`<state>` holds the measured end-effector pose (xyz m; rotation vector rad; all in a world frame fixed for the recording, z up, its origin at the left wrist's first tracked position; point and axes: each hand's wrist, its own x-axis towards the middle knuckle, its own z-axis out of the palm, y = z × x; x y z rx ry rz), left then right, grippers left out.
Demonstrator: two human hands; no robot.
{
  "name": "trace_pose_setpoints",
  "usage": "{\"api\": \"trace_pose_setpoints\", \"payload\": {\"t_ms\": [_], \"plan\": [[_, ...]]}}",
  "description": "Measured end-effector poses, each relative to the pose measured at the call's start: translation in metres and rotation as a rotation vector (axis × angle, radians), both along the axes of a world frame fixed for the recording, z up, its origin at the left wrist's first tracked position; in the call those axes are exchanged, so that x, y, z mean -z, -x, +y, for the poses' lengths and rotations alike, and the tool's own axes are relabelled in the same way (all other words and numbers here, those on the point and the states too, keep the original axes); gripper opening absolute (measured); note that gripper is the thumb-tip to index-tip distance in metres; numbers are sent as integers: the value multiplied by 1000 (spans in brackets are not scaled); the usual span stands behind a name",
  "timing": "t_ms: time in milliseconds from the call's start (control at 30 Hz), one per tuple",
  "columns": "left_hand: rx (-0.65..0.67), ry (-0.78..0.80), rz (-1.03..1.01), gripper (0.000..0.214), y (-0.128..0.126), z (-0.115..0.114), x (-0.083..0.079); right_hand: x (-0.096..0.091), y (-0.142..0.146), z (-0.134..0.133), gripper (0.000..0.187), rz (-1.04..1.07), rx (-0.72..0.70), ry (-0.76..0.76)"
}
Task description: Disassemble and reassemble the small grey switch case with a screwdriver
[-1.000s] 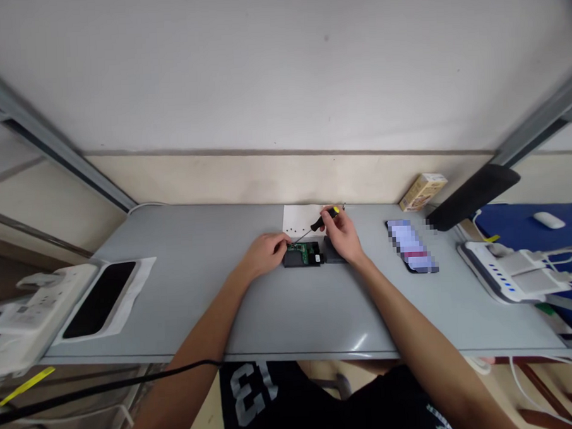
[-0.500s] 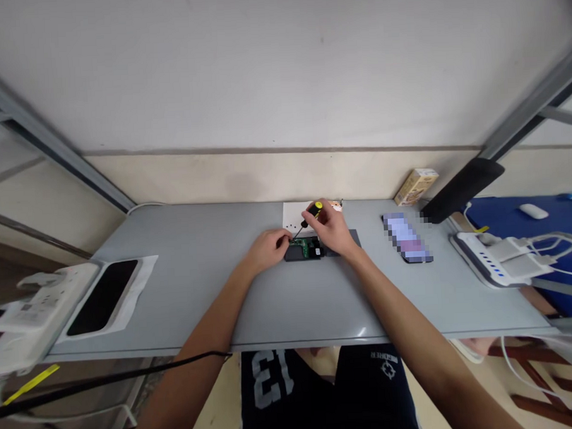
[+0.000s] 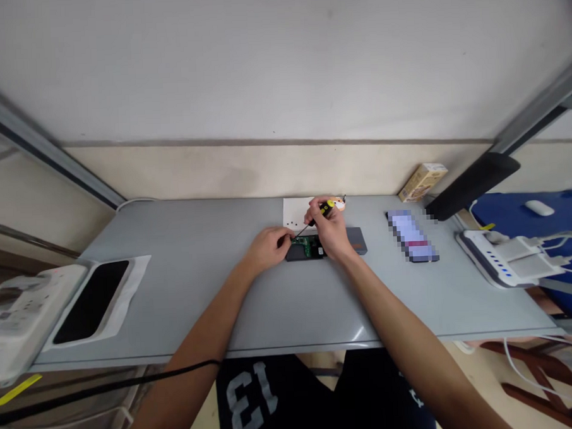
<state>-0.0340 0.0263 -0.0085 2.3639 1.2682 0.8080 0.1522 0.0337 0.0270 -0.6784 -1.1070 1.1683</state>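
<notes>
A small opened device with a green circuit board (image 3: 305,246) lies in the middle of the grey table (image 3: 223,293). My left hand (image 3: 267,247) is closed at the device's left edge, fingertips pinched against it. My right hand (image 3: 331,230) grips a black and yellow screwdriver (image 3: 320,214), its thin shaft slanting down-left to the board. A dark grey cover (image 3: 356,240) lies just right of the device, partly behind my right hand. A white paper (image 3: 295,213) with a few tiny dark screws sits behind the device.
A phone with a lit screen (image 3: 413,244) lies to the right, a small cardboard box (image 3: 423,180) by the wall. A white power strip with cables (image 3: 506,265) and a black monitor stand (image 3: 472,184) are far right. A black phone on white cloth (image 3: 91,300) lies far left.
The view shifted slightly. My right hand tilted the screwdriver handle a little to the right while its tip stayed at the board; the grey cover now shows more. My left hand stayed on the device.
</notes>
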Motion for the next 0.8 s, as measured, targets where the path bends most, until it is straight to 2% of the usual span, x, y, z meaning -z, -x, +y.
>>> {"api": "trace_pose_setpoints", "payload": {"t_ms": [167, 267, 333, 533, 633, 800], "plan": [[-11, -4, 5, 25, 0, 0, -1, -6, -3, 1, 51, 224, -95, 123], [-15, -2, 4, 24, 0, -1, -1, -11, -8, -2, 39, 282, -154, 166], [-19, -3, 1, 25, 0, -1, -1, -12, -11, -2, 31, 290, -158, 165], [-16, -10, -6, 25, 0, -3, -1, -8, -12, -1, 48, 154, -112, 129], [-20, -5, -3, 25, 0, -3, -1, -9, -9, -1, 46, 122, -54, 74], [-42, 4, 12, 26, -1, -3, -1, -18, -11, -3, 46, 182, -112, 112]]}}
